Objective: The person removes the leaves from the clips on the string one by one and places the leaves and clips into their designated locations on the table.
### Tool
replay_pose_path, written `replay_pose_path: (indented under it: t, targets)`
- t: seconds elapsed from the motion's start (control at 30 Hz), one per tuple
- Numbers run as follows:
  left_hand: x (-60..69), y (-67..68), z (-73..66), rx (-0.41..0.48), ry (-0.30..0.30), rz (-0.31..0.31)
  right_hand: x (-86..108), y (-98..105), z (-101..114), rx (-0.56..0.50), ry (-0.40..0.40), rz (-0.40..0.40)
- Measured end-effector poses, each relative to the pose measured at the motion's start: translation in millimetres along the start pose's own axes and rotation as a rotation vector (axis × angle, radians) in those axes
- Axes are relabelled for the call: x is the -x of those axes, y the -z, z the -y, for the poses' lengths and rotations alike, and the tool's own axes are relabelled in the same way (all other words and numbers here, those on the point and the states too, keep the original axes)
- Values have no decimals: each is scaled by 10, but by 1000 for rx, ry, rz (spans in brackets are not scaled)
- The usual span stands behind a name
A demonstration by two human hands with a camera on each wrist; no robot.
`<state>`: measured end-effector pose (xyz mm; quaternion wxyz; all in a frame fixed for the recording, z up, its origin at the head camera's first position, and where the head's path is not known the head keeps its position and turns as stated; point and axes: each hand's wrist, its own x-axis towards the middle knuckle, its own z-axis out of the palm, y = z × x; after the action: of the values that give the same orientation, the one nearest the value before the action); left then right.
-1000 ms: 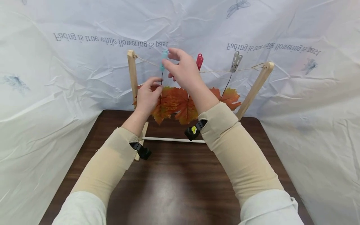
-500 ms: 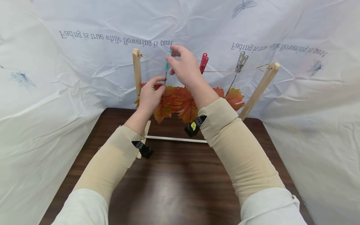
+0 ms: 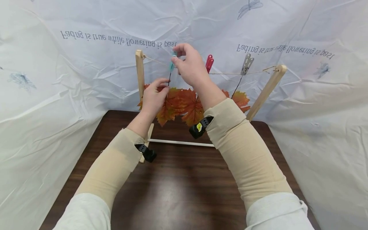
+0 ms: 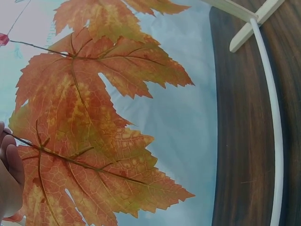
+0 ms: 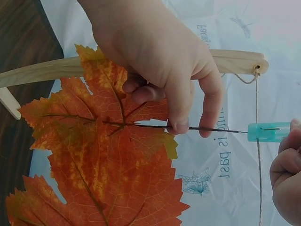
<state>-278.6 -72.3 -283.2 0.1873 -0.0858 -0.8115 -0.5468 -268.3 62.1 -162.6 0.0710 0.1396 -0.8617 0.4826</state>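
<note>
Three clothespins stand along one string [image 3: 225,73] between two wooden posts [image 3: 140,72]: a teal clothespin [image 3: 172,66] at left, a red clothespin [image 3: 209,64] mid-line, a grey clothespin [image 3: 246,65] at right. Three leaves [image 3: 192,110] hang in a row below, at the far side of the surface [image 3: 172,191]. Both hands are raised; the right hand [image 3: 191,65], higher, pinches the teal clothespin, and the left hand [image 3: 153,95] pinches the left leaf's stem [image 5: 214,129].

Tabletop [image 3: 165,198] glare, soft shadows, bowed left-wrist edges
</note>
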Motion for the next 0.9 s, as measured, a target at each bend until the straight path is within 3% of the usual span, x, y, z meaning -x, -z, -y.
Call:
replay_pose_path:
  t: [0.3,0.73,0.9]
  targets:
    - [-6,-1,-5,-24,-14,-8,14,44,-9,39,49,-49]
    - [-5,-9,13,-18,-13,-20,30,108,7,-68,75,-90]
    - [22,-7,53,-2,15,-14,48,114,-5,-96,73,-89]
